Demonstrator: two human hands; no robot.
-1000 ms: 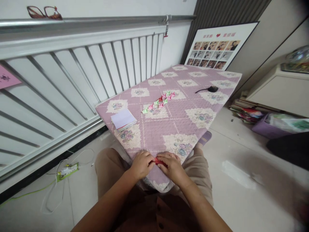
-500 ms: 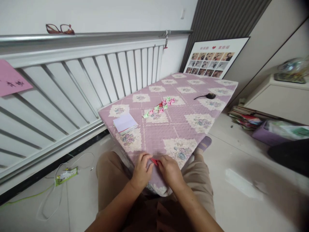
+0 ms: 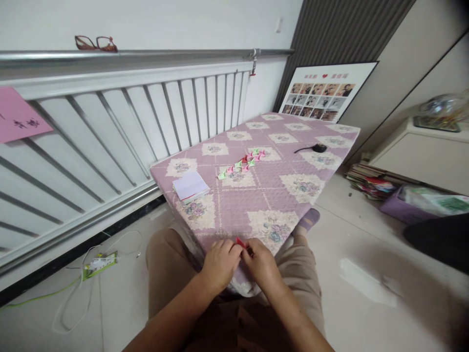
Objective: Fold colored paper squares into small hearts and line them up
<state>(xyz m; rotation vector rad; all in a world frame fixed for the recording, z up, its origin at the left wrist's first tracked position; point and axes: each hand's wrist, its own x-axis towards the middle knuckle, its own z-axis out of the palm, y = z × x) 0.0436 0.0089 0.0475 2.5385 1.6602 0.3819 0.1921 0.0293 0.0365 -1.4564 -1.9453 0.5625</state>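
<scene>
A small folded piece of red paper (image 3: pixel 240 242) is pinched between my two hands at the near end of the table; most of it is hidden by fingers. My left hand (image 3: pixel 223 261) curls its fingers against the paper's left side. On the right side, my right hand (image 3: pixel 258 259) grips the paper between thumb and fingers. Farther up the cloth lie several small folded paper pieces (image 3: pixel 245 165) in green, pink and red, set in a slanting row. To the left rests a stack of square paper sheets (image 3: pixel 190 186), with a pale lilac sheet on top.
A floral pink tablecloth (image 3: pixel 234 208) covers the table, which stands along a white radiator (image 3: pixel 172 105). A black object with a thin tail (image 3: pixel 318 147) lies toward the right edge. Glasses (image 3: pixel 95 44) rest on the pipe. A power strip (image 3: pixel 99 265) with cables lies on the floor.
My left hand has moved right, closer to my right hand, and its fingers are more curled. The red paper now stands more upright between them. The camera view has shifted slightly.
</scene>
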